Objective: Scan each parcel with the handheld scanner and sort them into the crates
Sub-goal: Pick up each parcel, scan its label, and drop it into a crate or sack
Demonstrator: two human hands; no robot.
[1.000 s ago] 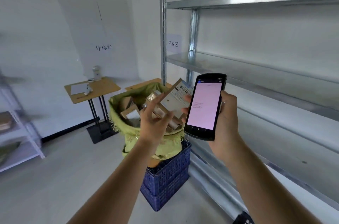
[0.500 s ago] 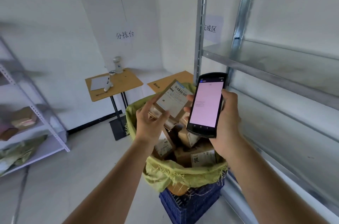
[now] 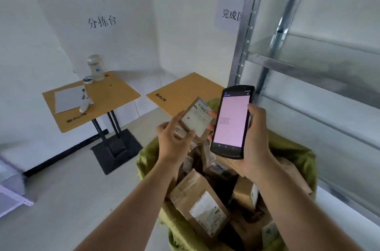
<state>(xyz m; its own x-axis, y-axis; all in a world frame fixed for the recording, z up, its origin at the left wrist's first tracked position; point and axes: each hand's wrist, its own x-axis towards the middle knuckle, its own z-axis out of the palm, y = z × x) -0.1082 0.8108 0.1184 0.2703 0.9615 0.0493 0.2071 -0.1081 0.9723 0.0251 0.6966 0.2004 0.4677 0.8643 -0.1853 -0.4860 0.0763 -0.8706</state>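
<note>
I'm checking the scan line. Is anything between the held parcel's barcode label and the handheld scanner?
Only the fingertips of the right hand, which holds the scanner; in the head view they reach toward the parcel in the left hand.

Small parcel-sorting room, warehouse type. Bare white walls, plain pale floor. Galvanised metal shelving [image 3: 308, 61] along right wall. Paper wall signs [image 3: 102, 21] with Chinese characters mark separate zones. Two small wooden tables [image 3: 115, 94] in corner. Green sack [image 3: 296, 154] packed with labelled cardboard parcels [image 3: 200, 203]. Handheld scanner [image 3: 233, 122] in use.
</note>
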